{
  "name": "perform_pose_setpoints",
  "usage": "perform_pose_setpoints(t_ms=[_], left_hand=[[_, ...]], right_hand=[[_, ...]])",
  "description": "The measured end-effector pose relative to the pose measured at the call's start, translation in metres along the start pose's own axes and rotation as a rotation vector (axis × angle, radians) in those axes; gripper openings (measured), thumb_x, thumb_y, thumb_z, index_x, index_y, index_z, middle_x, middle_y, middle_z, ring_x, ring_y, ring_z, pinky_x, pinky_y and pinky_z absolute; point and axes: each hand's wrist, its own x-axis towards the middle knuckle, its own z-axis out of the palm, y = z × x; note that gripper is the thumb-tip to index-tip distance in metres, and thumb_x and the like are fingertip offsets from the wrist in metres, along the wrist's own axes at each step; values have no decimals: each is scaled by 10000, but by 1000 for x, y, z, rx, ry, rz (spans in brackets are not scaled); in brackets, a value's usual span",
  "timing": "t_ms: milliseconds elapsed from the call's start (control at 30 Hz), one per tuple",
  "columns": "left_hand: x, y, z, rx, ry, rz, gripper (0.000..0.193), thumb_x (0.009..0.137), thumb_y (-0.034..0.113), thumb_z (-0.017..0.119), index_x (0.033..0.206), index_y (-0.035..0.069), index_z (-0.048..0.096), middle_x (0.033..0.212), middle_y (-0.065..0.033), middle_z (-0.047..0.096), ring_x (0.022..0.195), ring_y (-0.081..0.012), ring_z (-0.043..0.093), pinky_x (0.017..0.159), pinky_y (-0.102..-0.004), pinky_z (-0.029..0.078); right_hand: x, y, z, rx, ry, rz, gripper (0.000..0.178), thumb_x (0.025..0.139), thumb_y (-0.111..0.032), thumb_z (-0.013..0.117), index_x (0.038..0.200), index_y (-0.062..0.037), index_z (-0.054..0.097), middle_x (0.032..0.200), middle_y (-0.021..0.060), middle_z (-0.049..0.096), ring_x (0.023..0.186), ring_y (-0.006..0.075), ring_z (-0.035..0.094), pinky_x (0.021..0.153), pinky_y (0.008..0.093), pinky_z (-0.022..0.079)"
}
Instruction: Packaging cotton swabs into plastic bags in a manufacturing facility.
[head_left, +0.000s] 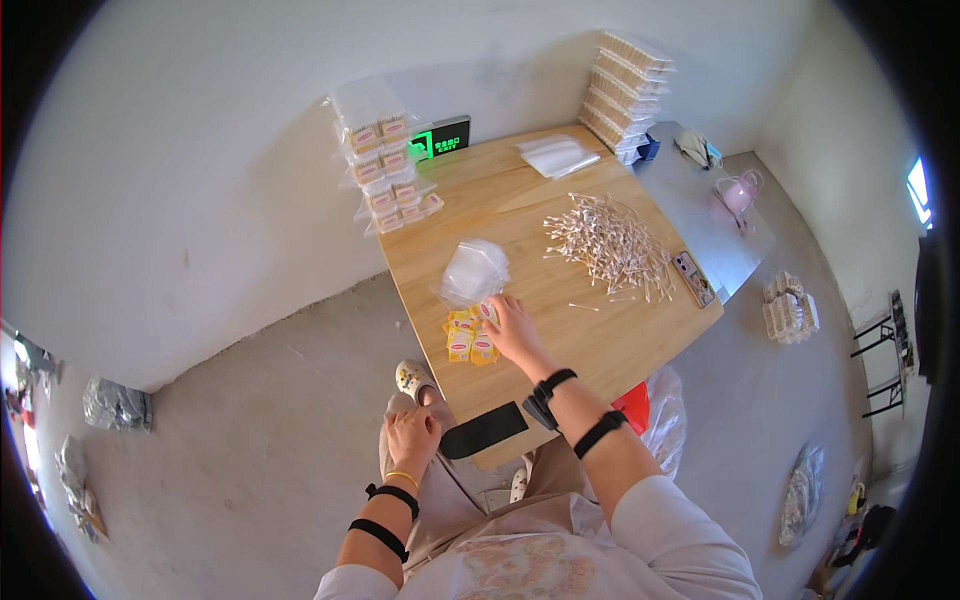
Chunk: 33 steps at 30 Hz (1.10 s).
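My right hand (pixel 517 328) reaches over the wooden table, its thumb and fingertips at a small yellow card (pixel 487 311) on the edge of a loose group of similar yellow cards (pixel 460 346). The cards carry a pink-and-white mark. Just beyond them lies a pile of clear plastic bags (pixel 475 272). Away from the table, my left hand (pixel 412 435) rests on my left knee with its fingers curled and nothing seen in it. A large heap of loose cotton swabs (pixel 610 245) spreads across the right half of the tabletop, with a single swab (pixel 584 307) apart from it.
Stacked packs of swabs (pixel 385 170) stand at the table's far left, and a taller stack (pixel 625 95) at its far corner. Flat clear bags (pixel 557 156) lie between. A phone (pixel 692 278) sits by the right edge, a black strip (pixel 485 430) at the near edge. Packs (pixel 790 308) lie rightward.
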Motion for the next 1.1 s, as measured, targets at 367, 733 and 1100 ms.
perform_pose_setpoints(t_ms=[367, 733, 1100], left_hand=[[13, 11, -17, -119, -22, -28, 132, 764, 199, 607, 691, 94, 636, 703, -106, 634, 751, -285, 611, 783, -417, 441], [15, 8, -3, -114, -30, 2, 83, 727, 176, 621, 669, 116, 623, 687, -66, 638, 731, -255, 605, 809, -387, 434], [6, 12, -19, -306, 160, 110, 65, 824, 138, 587, 841, 97, 634, 807, -55, 654, 808, -269, 613, 809, -385, 428]], right_hand=[[76, 10, 26, -290, -42, 31, 413, 761, -240, 750, 1121, -104, 600, 1158, 81, 561, 1151, 279, 495, 952, 420, 413], [79, 14, -10, -180, 225, 30, 53, 763, -124, 690, 786, -151, 650, 895, 40, 598, 921, 255, 557, 805, 399, 426], [-83, -48, -58, 300, 227, -72, 46, 799, -110, 699, 834, -88, 678, 869, 72, 623, 895, 285, 556, 793, 388, 449]])
